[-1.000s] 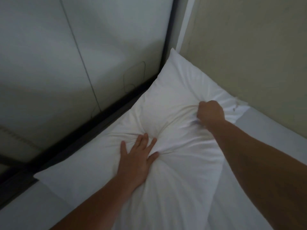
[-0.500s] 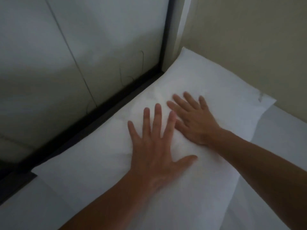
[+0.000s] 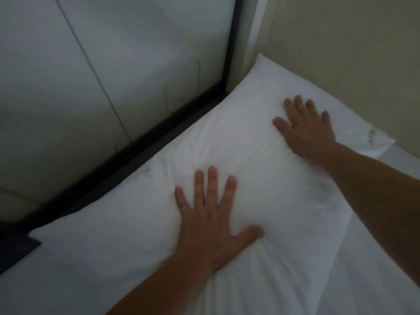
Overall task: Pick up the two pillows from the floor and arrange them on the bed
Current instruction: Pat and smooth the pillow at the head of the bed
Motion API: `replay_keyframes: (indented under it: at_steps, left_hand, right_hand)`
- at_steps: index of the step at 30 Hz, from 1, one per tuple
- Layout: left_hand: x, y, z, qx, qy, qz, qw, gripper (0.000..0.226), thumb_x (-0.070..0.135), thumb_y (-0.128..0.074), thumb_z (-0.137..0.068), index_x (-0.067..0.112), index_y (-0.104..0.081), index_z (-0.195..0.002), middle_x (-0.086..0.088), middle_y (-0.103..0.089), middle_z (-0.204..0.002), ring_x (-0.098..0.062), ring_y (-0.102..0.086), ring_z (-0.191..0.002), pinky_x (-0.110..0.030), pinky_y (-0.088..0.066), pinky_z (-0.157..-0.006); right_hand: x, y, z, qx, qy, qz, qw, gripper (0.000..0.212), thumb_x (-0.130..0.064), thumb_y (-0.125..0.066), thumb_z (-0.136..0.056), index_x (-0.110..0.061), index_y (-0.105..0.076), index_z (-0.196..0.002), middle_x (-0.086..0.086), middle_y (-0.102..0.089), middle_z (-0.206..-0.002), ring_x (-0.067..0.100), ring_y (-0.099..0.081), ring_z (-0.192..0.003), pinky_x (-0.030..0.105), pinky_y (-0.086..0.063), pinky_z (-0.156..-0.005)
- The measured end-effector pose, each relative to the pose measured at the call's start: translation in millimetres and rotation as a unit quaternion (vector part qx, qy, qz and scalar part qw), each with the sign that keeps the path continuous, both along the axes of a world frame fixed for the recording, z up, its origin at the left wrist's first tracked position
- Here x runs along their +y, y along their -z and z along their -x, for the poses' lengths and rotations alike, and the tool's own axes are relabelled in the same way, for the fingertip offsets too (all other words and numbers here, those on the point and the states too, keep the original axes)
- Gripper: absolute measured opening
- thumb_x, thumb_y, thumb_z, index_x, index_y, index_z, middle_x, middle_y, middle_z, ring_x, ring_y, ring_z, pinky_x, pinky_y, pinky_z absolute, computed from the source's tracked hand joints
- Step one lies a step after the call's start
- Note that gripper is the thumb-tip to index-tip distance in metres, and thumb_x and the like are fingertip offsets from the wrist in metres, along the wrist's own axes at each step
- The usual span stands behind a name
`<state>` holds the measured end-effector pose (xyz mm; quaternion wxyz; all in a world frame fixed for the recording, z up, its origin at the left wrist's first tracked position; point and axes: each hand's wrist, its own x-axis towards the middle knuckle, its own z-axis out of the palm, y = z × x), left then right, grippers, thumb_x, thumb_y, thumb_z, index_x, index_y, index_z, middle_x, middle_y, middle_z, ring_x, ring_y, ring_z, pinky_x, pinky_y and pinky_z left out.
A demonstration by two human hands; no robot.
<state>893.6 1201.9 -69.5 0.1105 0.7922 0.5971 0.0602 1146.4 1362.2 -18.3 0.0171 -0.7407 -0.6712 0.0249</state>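
One white pillow (image 3: 254, 169) lies flat on the bed (image 3: 386, 280), its far corner tucked into the corner of the walls. My left hand (image 3: 213, 221) presses palm down on the pillow's middle, fingers spread, sinking into it. My right hand (image 3: 306, 128) lies flat and open on the pillow's far right part, fingers apart. Neither hand grips the fabric. A second pillow is not in view.
A dark bed frame (image 3: 127, 160) runs diagonally along the pillow's left side, against a pale panelled wall (image 3: 102, 64) with a thin wire. A beige wall (image 3: 352, 53) borders the bed on the right. White sheet (image 3: 56, 280) shows at lower left.
A second ago my right hand was bunching the pillow's fabric in a fist; both hands then flattened. Since half a second ago they have slid apart, the right one toward the far right.
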Motion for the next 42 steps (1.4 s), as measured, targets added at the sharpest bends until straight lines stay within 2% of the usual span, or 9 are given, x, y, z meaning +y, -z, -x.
replay_keyframes:
  at_steps: [5,8,11,16,19,26,33,39,42]
  left_hand:
    - [-6.6,-32.9,36.0,0.031,-0.067,0.008,0.997,0.102,0.095,-0.008,-0.061,0.039,0.009,-0.145,-0.009,0.01,-0.158,-0.032,0.015,-0.144,-0.068,0.01,-0.108]
    - [-38.8,-33.0,95.4,0.071,-0.177,0.076,0.979,0.108,0.098,-0.003,-0.055,0.038,0.018,-0.142,-0.007,0.019,-0.157,-0.028,0.019,-0.143,-0.068,0.004,-0.109]
    - [-54.2,-38.5,140.4,0.062,-0.233,0.143,0.96,0.111,0.096,0.003,-0.051,0.034,0.027,-0.14,-0.006,0.028,-0.155,-0.025,0.022,-0.142,-0.066,-0.003,-0.111]
    - [-32.7,-64.3,82.5,-0.008,-0.152,-0.024,0.988,0.102,0.091,0.0,-0.065,0.031,0.012,-0.146,-0.01,0.012,-0.157,-0.032,0.012,-0.144,-0.063,0.007,-0.11]
    - [-33.0,-48.3,32.9,0.004,-0.075,-0.007,0.997,0.102,0.095,-0.001,-0.06,0.038,0.019,-0.142,-0.01,0.02,-0.156,-0.032,0.022,-0.141,-0.069,0.013,-0.106]
    - [-32.7,-22.2,28.4,0.039,-0.076,0.033,0.996,0.104,0.095,-0.003,-0.06,0.035,0.021,-0.142,-0.013,0.021,-0.156,-0.035,0.02,-0.142,-0.071,0.009,-0.105]
    - [-48.4,-58.0,-28.7,0.0,0.009,0.001,1.0,0.112,0.09,-0.025,-0.065,0.017,-0.011,-0.148,-0.018,-0.004,-0.158,-0.04,0.001,-0.144,-0.074,-0.002,-0.106]
    - [-121.1,-40.1,10.0,0.059,0.097,0.078,0.99,0.123,0.091,-0.041,-0.047,0.017,-0.03,-0.144,-0.025,-0.018,-0.154,-0.047,-0.016,-0.14,-0.08,-0.011,-0.099]
    - [-133.2,-48.4,27.7,0.052,0.117,0.059,0.99,0.115,0.093,-0.032,-0.056,0.017,-0.031,-0.143,-0.023,-0.023,-0.153,-0.047,-0.024,-0.137,-0.078,-0.017,-0.099]
  right_hand:
    - [-72.0,-7.0,69.6,-0.033,-0.273,0.006,0.962,0.072,-0.075,-0.009,-0.084,-0.04,0.003,-0.145,-0.007,0.003,-0.158,0.016,0.008,-0.143,0.049,0.001,-0.113]
    - [-65.2,-6.9,14.4,-0.028,-0.055,-0.014,0.998,0.071,-0.071,-0.012,-0.085,-0.035,-0.009,-0.146,-0.003,-0.005,-0.159,0.021,-0.003,-0.144,0.054,-0.006,-0.113]
    - [-54.5,-20.2,-40.5,0.043,0.238,0.029,0.97,0.086,-0.077,-0.009,-0.077,-0.024,-0.017,-0.144,0.006,-0.016,-0.157,0.036,-0.019,-0.139,0.064,-0.017,-0.107]
    - [-40.0,-23.5,61.4,0.057,-0.007,-0.033,0.998,0.075,-0.073,-0.013,-0.084,-0.034,-0.002,-0.146,-0.003,0.002,-0.159,0.025,0.001,-0.144,0.058,-0.006,-0.111]
    - [-51.7,-3.8,91.6,0.0,-0.098,-0.022,0.995,0.075,-0.076,-0.006,-0.081,-0.038,-0.001,-0.145,-0.007,0.002,-0.158,0.019,0.005,-0.144,0.054,0.0,-0.113]
    - [-65.3,-14.4,-26.1,0.023,0.147,0.034,0.988,0.079,-0.074,-0.011,-0.082,-0.03,-0.006,-0.147,0.002,-0.001,-0.159,0.029,-0.003,-0.144,0.06,-0.01,-0.112]
    - [-119.4,-7.0,83.1,0.054,-0.086,-0.034,0.994,0.072,-0.074,-0.004,-0.083,-0.038,0.004,-0.145,-0.006,0.005,-0.158,0.017,0.009,-0.143,0.049,0.0,-0.114]
    - [-154.2,0.0,-4.4,0.059,0.183,0.063,0.979,0.071,-0.063,-0.016,-0.09,-0.026,-0.002,-0.148,0.002,0.003,-0.159,0.025,0.001,-0.144,0.055,-0.008,-0.114]
    - [-158.5,-17.0,13.8,0.077,0.198,-0.001,0.977,0.072,-0.062,-0.016,-0.089,-0.023,-0.002,-0.148,0.006,0.0,-0.159,0.028,-0.001,-0.144,0.056,-0.009,-0.114]
